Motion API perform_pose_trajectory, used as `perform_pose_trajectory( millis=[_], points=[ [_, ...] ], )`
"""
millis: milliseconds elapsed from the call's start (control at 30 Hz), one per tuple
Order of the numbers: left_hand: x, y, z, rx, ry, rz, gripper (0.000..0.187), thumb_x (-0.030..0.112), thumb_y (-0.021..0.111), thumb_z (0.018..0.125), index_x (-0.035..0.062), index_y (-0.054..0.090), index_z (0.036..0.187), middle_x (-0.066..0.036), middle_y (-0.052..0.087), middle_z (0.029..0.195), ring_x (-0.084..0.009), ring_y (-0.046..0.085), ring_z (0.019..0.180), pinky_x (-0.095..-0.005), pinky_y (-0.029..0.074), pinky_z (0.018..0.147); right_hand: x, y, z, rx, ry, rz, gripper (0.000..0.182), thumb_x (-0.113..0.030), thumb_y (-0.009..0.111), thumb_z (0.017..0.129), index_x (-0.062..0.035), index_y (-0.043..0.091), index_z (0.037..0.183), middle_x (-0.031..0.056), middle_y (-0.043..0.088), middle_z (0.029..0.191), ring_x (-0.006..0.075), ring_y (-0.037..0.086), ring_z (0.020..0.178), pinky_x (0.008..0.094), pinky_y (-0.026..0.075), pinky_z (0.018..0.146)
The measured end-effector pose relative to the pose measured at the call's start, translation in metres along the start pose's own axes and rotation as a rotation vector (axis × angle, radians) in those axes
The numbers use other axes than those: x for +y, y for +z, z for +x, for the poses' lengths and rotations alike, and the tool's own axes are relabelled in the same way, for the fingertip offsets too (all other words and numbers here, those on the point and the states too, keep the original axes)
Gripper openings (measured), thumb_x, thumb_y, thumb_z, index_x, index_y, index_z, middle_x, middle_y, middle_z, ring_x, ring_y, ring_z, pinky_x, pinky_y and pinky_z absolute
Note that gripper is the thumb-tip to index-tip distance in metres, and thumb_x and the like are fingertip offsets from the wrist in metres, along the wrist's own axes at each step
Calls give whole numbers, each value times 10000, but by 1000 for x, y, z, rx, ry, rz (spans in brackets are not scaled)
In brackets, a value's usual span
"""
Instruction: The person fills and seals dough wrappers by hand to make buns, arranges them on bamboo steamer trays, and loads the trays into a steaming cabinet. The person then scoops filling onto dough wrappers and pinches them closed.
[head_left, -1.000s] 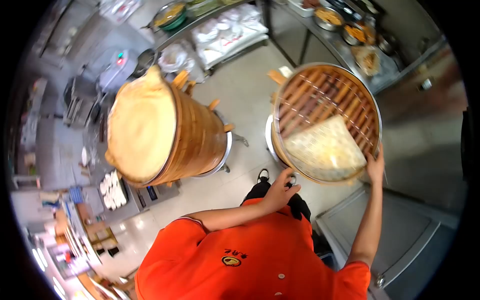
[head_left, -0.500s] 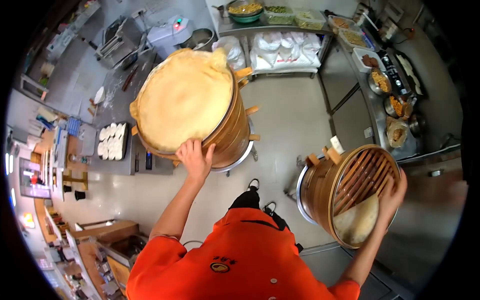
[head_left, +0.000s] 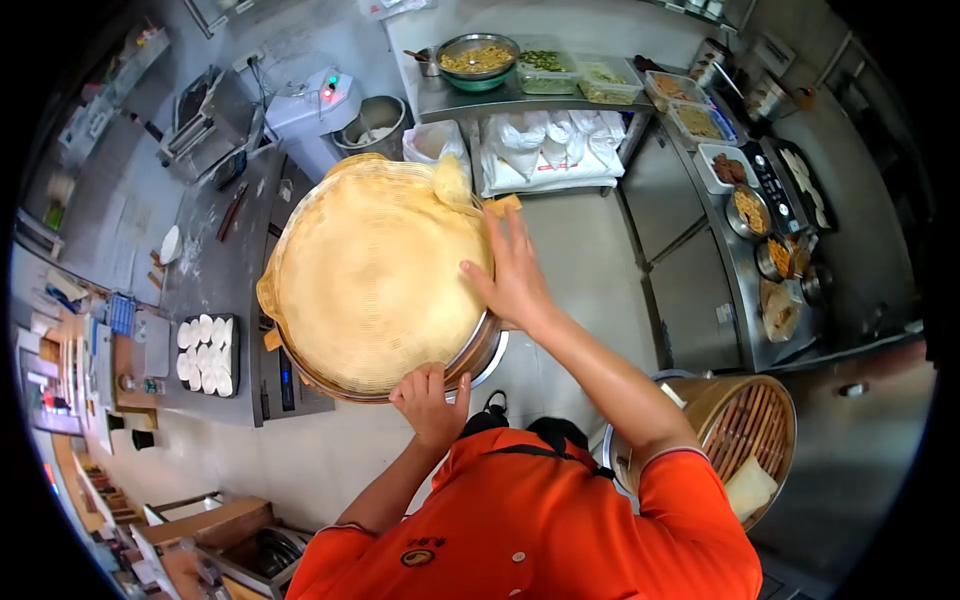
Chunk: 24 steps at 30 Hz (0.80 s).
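Note:
A large round bamboo steamer (head_left: pixel 488 352) stands in front of me, topped by a pale yellow woven lid (head_left: pixel 375 275) with a bunched lump at its upper right edge. At the near rim, my left hand (head_left: pixel 430 405) has its fingers bent together over the lid's edge, thumb apart. My right hand (head_left: pixel 515 272) lies along the right rim beside a wooden tab (head_left: pixel 503 205), fingers stretched and thumb spread toward the lid. To the right, a second bamboo steamer (head_left: pixel 715 420) shows its slatted inside, with a pale cloth-like piece (head_left: pixel 750 488) at the lower edge.
A metal counter (head_left: pixel 215 290) on the left bears a dark tray of white pieces (head_left: pixel 208 355). Behind stand a white machine (head_left: pixel 315 105) and a metal pot (head_left: pixel 372 125). Food bowls and boxes line the right counter (head_left: pixel 735 290). White sacks (head_left: pixel 545 150) fill a low rack.
My right hand has left the slatted steamer and come across to the large steamer's right rim. My left hand stays at the lid's near edge. The view has shifted.

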<state>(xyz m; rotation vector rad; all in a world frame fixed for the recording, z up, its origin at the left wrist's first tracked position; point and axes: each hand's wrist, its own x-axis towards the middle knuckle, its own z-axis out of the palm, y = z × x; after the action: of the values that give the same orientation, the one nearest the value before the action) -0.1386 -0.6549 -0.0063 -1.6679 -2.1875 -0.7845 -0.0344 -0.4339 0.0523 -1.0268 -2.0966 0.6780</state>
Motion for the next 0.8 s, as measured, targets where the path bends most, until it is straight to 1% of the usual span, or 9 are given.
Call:
perform_pose_trajectory(
  millis=[67, 200, 300, 433, 533, 633, 667, 700, 800],
  points=[
    [-3, 0, 6, -27, -11, -7, 388, 365, 774, 843, 89, 643, 1081, -67, 614, 1050, -275, 534, 1020, -431, 302, 922, 14, 10, 36, 70, -84, -218, 816, -337, 743, 918, 28, 366, 1542, 383, 370, 1527, 561, 368, 1418, 536, 318, 1194],
    [-5, 4, 15, -56, -30, -56, 395, 340, 784, 798, 103, 642, 1080, -52, 610, 1051, -259, 533, 1010, -429, 306, 928, 47, 14, 101, 4, -88, -161, 816, -349, 745, 910, 36, 381, 1530, 387, 407, 1499, 547, 373, 1423, 547, 324, 1185],
    [0, 2, 27, -90, -54, -55, 382, 338, 795, 776, 115, 654, 1052, -44, 610, 1051, -257, 540, 1002, -437, 317, 921, 71, 18, 157, -88, -76, -44, 778, -424, 717, 944, 45, 443, 1501, 350, 444, 1506, 495, 414, 1424, 495, 370, 1175],
    [7, 16, 43, -66, -171, -21, 323, 315, 802, 762, 119, 672, 984, -46, 615, 1026, -268, 555, 989, -454, 336, 905, 85, 55, 250, -409, -63, 68, 811, -512, 647, 968, 54, 442, 1511, 309, 468, 1532, 402, 440, 1455, 437, 347, 1208],
    [37, 25, 65, -5, -329, 16, 215, 271, 767, 830, 99, 652, 886, -63, 615, 1001, -292, 561, 968, -470, 374, 935, 94, 87, 309, -586, -233, 87, 869, -543, 681, 939, 69, 440, 1507, 314, 501, 1503, 415, 472, 1431, 444, 359, 1197],
    [81, 43, 84, 168, -479, 81, 235, 290, 767, 873, 87, 649, 882, -98, 588, 974, -312, 565, 987, -490, 436, 977, 109, 121, 349, -857, -209, 206, 743, -453, 659, 995, 45, 458, 1510, 258, 573, 1462, 337, 553, 1362, 388, 417, 1133],
    [99, 53, 86, 171, -566, 73, 263, 316, 753, 901, 77, 647, 924, -120, 585, 1026, -336, 565, 1052, -506, 426, 1046, 113, 126, 360, -1074, -168, 347, 656, -417, 613, 1036, 31, 486, 1497, 222, 612, 1425, 289, 584, 1310, 363, 433, 1102],
    [113, 55, 94, 259, -637, 93, 295, 335, 731, 925, 59, 658, 998, -144, 580, 1078, -376, 556, 1119, -540, 391, 1136, 130, 140, 368, -1071, -235, 214, 594, -397, 568, 1067, 29, 511, 1476, 203, 627, 1405, 270, 593, 1282, 362, 442, 1088],
    [138, 69, 91, 371, -784, 158, 341, 383, 668, 974, 50, 615, 923, -154, 566, 1087, -383, 526, 1210, -548, 319, 1213, 166, 156, 375, -1153, -255, 308, 623, -387, 534, 1090, 34, 430, 1538, 170, 529, 1520, 265, 519, 1357, 346, 390, 1141]
  ],
)
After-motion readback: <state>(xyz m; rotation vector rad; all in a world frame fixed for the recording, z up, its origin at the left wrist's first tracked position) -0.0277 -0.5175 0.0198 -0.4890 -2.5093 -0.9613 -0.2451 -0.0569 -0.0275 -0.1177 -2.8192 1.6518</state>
